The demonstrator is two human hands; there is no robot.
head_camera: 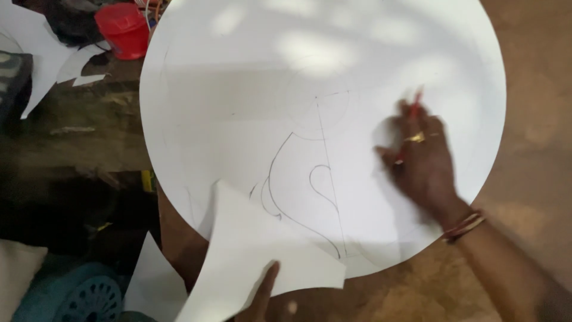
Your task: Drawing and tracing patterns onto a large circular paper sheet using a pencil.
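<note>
A large round white sheet [238, 89] lies on the brown floor, with faint pencil circles and curved drawn lines near its middle and lower part. My right hand [420, 161] rests on the sheet's right side, shut on a red pencil [412, 110], with a ring on one finger and bangles on the wrist. At the bottom, my left hand [262, 295] holds a cut piece of white paper [250, 250] by its lower edge, thumb on top. That piece overlaps the round sheet's lower edge.
A red plastic container [125, 28] stands at the top left beside white paper scraps [77, 62]. Another white scrap [152, 280] and a blue round slotted object [89, 295] lie at the bottom left. Brown floor [536, 89] shows to the right.
</note>
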